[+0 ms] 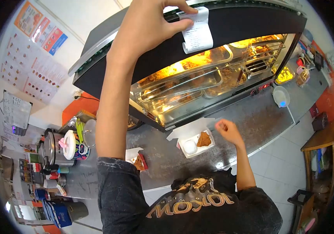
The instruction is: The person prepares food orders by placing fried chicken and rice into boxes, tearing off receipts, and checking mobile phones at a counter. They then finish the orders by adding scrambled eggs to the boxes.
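Note:
My left hand [151, 27] is raised to the black upper panel of a glass food warmer [248, 29]. Between its thumb and fingers it pinches a printed paper receipt [198, 35], which hangs against the panel with its lower end curling. Lower down, my right hand [230, 132] hovers just right of an open white takeaway box [192, 153]; its fingers are curled in and nothing shows in them. Inside the box lie a piece of fried chicken [204, 139] and a round white item [190, 147], perhaps rice or a lidded cup.
Trays of food [198, 62] sit behind the warmer's glass. A smaller red-and-white box [140, 162] with fried food stands left on the metal counter [161, 171]. A white strainer-like bowl [281, 96] is at the right, and a large cooker [54, 146] at the left.

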A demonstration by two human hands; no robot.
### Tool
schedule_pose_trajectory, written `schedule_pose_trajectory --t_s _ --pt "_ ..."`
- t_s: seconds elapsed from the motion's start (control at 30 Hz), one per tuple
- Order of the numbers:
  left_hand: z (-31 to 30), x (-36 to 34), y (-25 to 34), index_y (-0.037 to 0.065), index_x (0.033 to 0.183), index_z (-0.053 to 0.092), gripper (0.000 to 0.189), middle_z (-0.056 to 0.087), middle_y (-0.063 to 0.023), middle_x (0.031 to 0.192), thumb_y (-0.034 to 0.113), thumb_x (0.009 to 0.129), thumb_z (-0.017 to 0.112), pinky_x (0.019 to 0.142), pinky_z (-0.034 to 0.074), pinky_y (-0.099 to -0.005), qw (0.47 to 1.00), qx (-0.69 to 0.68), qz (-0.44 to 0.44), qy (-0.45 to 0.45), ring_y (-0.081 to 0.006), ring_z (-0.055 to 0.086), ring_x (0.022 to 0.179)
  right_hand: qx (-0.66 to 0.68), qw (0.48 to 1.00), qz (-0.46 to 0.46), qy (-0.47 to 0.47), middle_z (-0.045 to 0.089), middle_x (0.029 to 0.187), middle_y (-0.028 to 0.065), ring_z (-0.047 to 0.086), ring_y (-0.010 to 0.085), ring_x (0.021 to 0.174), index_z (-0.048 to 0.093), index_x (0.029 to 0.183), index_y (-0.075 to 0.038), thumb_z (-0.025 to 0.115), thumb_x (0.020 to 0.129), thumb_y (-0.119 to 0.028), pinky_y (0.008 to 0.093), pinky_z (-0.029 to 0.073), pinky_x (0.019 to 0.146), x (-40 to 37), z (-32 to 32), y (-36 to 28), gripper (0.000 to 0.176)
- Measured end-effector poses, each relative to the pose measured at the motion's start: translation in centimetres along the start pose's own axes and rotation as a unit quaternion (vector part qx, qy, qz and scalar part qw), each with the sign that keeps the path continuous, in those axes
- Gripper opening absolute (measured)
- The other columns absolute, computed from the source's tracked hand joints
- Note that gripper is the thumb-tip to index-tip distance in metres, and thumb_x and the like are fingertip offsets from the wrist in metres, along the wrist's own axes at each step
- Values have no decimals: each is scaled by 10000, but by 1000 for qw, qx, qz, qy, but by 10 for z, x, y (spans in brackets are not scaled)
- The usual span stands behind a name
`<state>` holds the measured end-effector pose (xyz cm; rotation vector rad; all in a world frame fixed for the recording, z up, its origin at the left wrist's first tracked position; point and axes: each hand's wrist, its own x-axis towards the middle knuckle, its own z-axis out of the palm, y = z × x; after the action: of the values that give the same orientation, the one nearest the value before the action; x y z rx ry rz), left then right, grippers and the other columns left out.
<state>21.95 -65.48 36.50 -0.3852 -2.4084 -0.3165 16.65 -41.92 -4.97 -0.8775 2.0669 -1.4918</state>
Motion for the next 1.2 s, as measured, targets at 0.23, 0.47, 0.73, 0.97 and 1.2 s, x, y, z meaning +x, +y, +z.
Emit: schedule_pose_trajectory --t_s 0.23,0.47,0.73,0.97,1.2 --pt "-1 1 4 43 880 748 217 670 -154 1001 69 665 762 810 508 -334 999 33 -11 -6 -264 647 924 185 963 -181 77 481 677 -80 404 -4 589 618 1059 -41 646 894 -87 180 318 510 57 -28 -172 173" --pt "-2 0 6 45 887 747 216 670 -155 999 85 674 755 828 503 -339 999 52 -11 0 -268 645 930 241 949 -185 79 495 680 -67 409 -3 571 609 918 -10 587 944 -118 170 319 507 68 -18 -177 113" --pt "1 3 -3 20 855 684 229 616 -142 1020 100 649 744 809 484 -342 998 49 29 -32 -271 614 952 278 931 -75 223 473 652 -52 366 21 549 584 798 -27 493 994 -193 205 279 483 28 11 -58 273" --pt "8 -2 -18 46 960 701 379 604 -52 1146 125 621 849 746 533 -306 991 109 69 -29 -197 617 1005 268 918 -250 154 519 765 -55 417 -15 610 517 1264 -24 586 928 -80 155 308 522 78 -36 -204 348" --pt "7 -5 -13 49 934 705 367 609 -48 1141 59 591 836 803 520 -319 993 104 57 -24 -220 617 992 328 904 -264 75 535 767 -31 437 -19 622 505 1245 -28 584 931 -60 139 327 542 83 -11 -207 326"
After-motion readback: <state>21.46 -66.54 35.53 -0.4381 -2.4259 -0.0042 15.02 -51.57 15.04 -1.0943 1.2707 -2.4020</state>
